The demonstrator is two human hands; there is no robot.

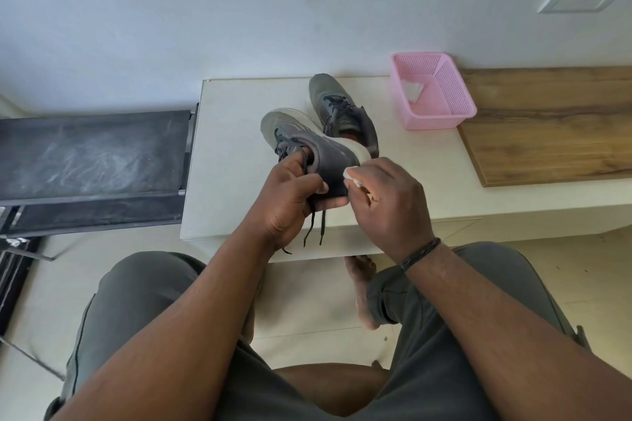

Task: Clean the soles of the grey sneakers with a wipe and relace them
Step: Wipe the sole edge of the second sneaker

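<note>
At frame centre, a white wipe (352, 176) is pinched in the right hand (388, 203) fingers against the held sneaker's (318, 154) heel; its collar is gripped by the left hand (290, 195), toe pointing upper left, above the bench (232, 133).

Hidden parts, held sneaker
Right hand (386, 195) covers most of wipe (352, 176); sole of held sneaker (307, 143) faces away, 3 o'clock.
</note>
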